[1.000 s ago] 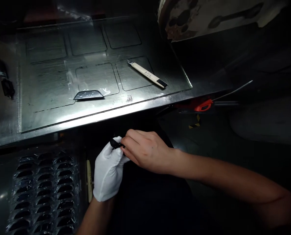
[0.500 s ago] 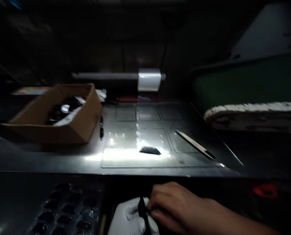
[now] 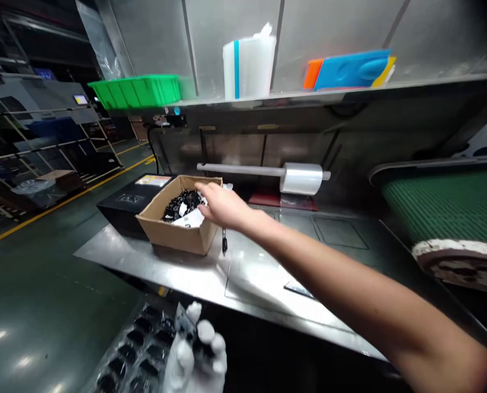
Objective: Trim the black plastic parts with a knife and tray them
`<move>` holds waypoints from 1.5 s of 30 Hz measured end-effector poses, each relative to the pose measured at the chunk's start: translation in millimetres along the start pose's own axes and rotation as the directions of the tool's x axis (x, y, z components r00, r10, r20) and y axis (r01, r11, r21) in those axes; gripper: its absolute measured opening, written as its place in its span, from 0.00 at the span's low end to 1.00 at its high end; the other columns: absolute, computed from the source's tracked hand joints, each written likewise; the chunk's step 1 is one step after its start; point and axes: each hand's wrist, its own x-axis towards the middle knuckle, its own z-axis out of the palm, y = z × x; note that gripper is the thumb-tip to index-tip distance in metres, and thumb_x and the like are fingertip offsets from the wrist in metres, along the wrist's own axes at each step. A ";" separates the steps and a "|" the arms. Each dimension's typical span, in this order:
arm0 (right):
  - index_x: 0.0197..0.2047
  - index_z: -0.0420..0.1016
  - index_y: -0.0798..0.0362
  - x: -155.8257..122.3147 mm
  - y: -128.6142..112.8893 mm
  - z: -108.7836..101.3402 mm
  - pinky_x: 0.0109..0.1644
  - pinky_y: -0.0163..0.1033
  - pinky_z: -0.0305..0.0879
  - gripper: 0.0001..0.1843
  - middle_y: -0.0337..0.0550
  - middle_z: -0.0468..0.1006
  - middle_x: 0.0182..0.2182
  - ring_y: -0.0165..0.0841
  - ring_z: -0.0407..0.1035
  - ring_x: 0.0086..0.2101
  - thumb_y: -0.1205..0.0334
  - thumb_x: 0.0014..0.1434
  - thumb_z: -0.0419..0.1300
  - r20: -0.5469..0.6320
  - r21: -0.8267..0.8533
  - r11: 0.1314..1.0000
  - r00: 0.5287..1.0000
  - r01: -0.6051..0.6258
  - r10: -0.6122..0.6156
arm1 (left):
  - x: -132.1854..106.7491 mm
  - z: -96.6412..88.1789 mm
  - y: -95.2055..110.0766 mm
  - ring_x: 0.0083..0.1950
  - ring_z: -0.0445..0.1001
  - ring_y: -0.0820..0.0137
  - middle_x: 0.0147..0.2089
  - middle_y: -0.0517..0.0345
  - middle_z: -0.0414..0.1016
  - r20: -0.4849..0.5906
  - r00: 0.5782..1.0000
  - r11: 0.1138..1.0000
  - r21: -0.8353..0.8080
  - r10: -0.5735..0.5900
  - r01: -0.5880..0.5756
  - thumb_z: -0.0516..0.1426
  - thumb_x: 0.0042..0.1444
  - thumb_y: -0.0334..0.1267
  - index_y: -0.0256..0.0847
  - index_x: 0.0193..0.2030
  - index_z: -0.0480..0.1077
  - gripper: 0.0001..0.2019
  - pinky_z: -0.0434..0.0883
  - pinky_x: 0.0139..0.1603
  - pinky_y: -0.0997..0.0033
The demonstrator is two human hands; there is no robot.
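Note:
My left hand (image 3: 194, 355), in a white glove, is in the lower middle of the view, its fingers curled round a small dark flat part (image 3: 185, 323) with a pointed corner. Bare and stretched far forward, my right hand (image 3: 218, 203) is over the right side of an open cardboard box (image 3: 173, 236); its fingers are apart and hold nothing I can see. Small black pieces (image 3: 181, 203) and a white paper (image 3: 192, 218) lie in the box. Below the bench edge, beside my left hand, a clear blister tray (image 3: 122, 355) carries several black parts.
On the metal bench lie a dark flat piece (image 3: 298, 288), partly behind my forearm, and a black pen-like item (image 3: 224, 243). A film roll (image 3: 302, 179) hangs behind. At right is a green conveyor belt (image 3: 451, 202); a black box (image 3: 124, 202) stands left. Above, a shelf bears a green bin (image 3: 139, 91).
My right hand has left my left hand and reached forward and left to the cardboard box. The left hand still holds the dark part. The view has tilted up and turned left, and is brighter.

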 end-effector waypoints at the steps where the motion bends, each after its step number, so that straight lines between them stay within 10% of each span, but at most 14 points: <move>1: 0.65 0.69 0.60 -0.7 -2.1 0.2 0.57 0.49 0.71 0.26 0.60 0.77 0.56 0.45 0.73 0.53 0.66 0.64 0.60 0.000 0.001 1.000 1.000 -0.030 0.030 | -3.5 4.0 -3.5 0.43 0.81 0.73 0.42 0.65 0.82 -0.034 0.999 0.995 -0.092 0.040 -0.043 0.71 0.55 0.47 0.58 0.56 0.78 0.21 0.77 0.38 0.80; 7: 0.58 0.74 0.50 -182.1 8.5 -38.9 0.45 0.40 0.74 0.16 0.47 0.80 0.49 0.36 0.76 0.41 0.58 0.70 0.57 -0.023 0.093 0.977 0.981 -0.192 0.195 | -20.9 28.1 -34.2 0.39 0.82 0.72 0.54 0.62 0.84 -0.092 0.986 0.966 -0.209 0.136 -0.153 0.70 0.58 0.45 0.55 0.58 0.76 0.22 0.79 0.36 0.78; 11: 0.57 0.76 0.53 -320.9 50.7 -70.0 0.57 0.50 0.71 0.18 0.53 0.79 0.50 0.46 0.74 0.50 0.55 0.69 0.57 -0.181 -0.239 0.853 0.885 -0.463 0.430 | -26.5 45.2 -59.4 0.36 0.82 0.74 0.66 0.59 0.76 -0.024 0.998 0.989 -0.134 0.058 -0.061 0.69 0.59 0.47 0.51 0.56 0.77 0.19 0.78 0.30 0.81; 15: 0.64 0.72 0.59 -391.2 84.5 -73.2 0.62 0.56 0.66 0.26 0.60 0.76 0.55 0.53 0.69 0.54 0.53 0.69 0.54 -0.187 -0.434 0.665 0.783 -0.607 0.593 | -28.0 67.1 -89.0 0.35 0.82 0.76 0.66 0.59 0.76 0.082 0.995 0.995 -0.079 -0.050 0.056 0.67 0.61 0.48 0.49 0.55 0.77 0.17 0.76 0.28 0.84; 24: 0.60 0.74 0.58 -390.3 84.4 -93.1 0.49 0.52 0.70 0.22 0.58 0.75 0.51 0.49 0.74 0.46 0.61 0.70 0.48 -0.041 -0.309 0.653 0.695 -0.692 0.718 | -41.0 102.5 -131.6 0.28 0.77 0.82 0.66 0.58 0.76 0.096 0.985 0.987 0.092 -0.143 0.135 0.64 0.64 0.51 0.47 0.54 0.78 0.16 0.76 0.29 0.85; 31: 0.67 0.69 0.44 -396.2 23.8 -119.9 0.55 0.42 0.69 0.23 0.42 0.81 0.52 0.39 0.76 0.51 0.52 0.74 0.51 0.241 0.366 0.768 0.851 -0.526 0.468 | -45.6 100.2 -147.5 0.22 0.72 0.86 0.69 0.46 0.72 0.138 0.974 0.964 0.222 -0.177 0.144 0.62 0.66 0.51 0.43 0.54 0.78 0.17 0.72 0.24 0.86; 36: 0.57 0.74 0.51 -397.5 -11.6 -116.3 0.46 0.37 0.69 0.14 0.43 0.82 0.45 0.34 0.76 0.42 0.60 0.73 0.54 0.322 0.513 0.735 0.893 -0.443 0.314 | -52.1 92.9 -162.4 0.22 0.73 0.84 0.64 0.50 0.77 0.141 0.950 0.947 0.205 -0.278 0.246 0.62 0.66 0.52 0.45 0.55 0.77 0.18 0.70 0.21 0.85; 40: 0.58 0.72 0.51 -393.9 -19.5 -117.0 0.38 0.36 0.67 0.18 0.42 0.82 0.42 0.34 0.76 0.36 0.51 0.71 0.58 0.455 0.508 0.714 0.854 -0.482 0.252 | -55.5 90.0 -170.2 0.21 0.72 0.81 0.41 0.53 0.85 0.169 0.916 0.926 0.173 -0.364 0.336 0.61 0.66 0.53 0.43 0.59 0.75 0.22 0.70 0.22 0.87; 45: 0.47 0.72 0.52 -394.0 -16.3 -115.3 0.26 0.33 0.57 0.36 0.36 0.78 0.30 0.31 0.70 0.25 0.29 0.51 0.69 0.632 0.404 0.672 0.721 -0.621 0.286 | -54.5 90.8 -175.3 0.20 0.71 0.85 0.62 0.44 0.78 0.192 0.901 0.911 0.220 -0.390 0.347 0.62 0.65 0.54 0.45 0.58 0.77 0.21 0.68 0.20 0.89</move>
